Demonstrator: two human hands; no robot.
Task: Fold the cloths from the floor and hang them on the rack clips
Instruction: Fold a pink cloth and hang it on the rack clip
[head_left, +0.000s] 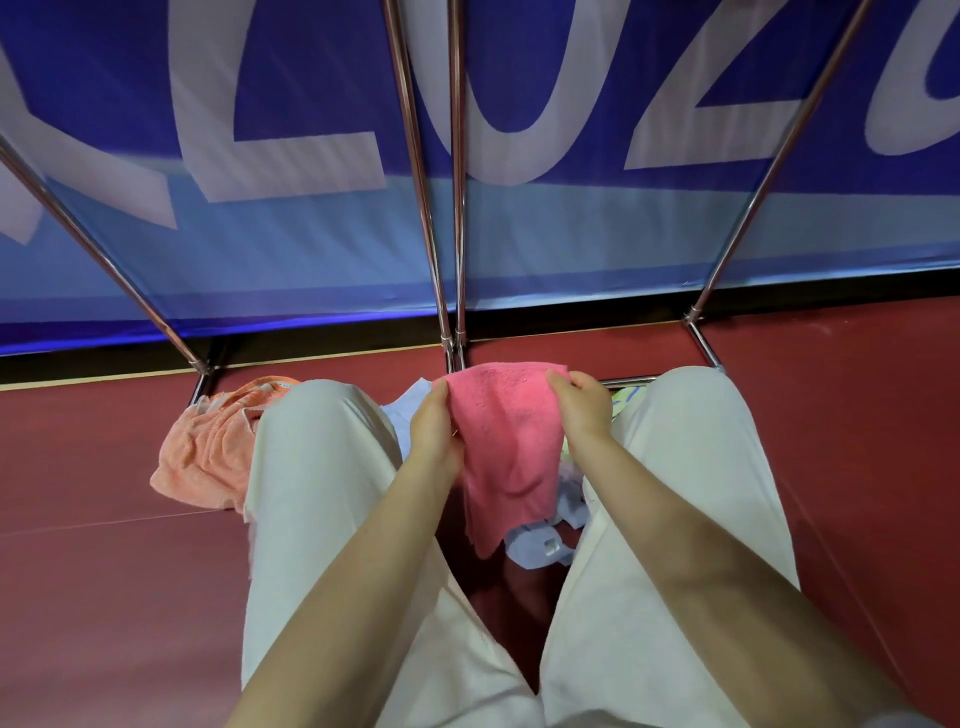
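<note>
Lying crumpled on the red floor (104, 519) at about nine o'clock, outside the person's left knee, is an orange cloth (208, 447). Moving rightward, the left hand (434, 423) is pinching the left edge of a pink cloth (506, 447), held up between the knees at centre. The right hand (584, 405) is gripping its right edge. Beneath it, a pale blue cloth (535, 545) is lying, possibly bunched. Chrome rack legs (452, 208) are rising toward twelve o'clock.
</note>
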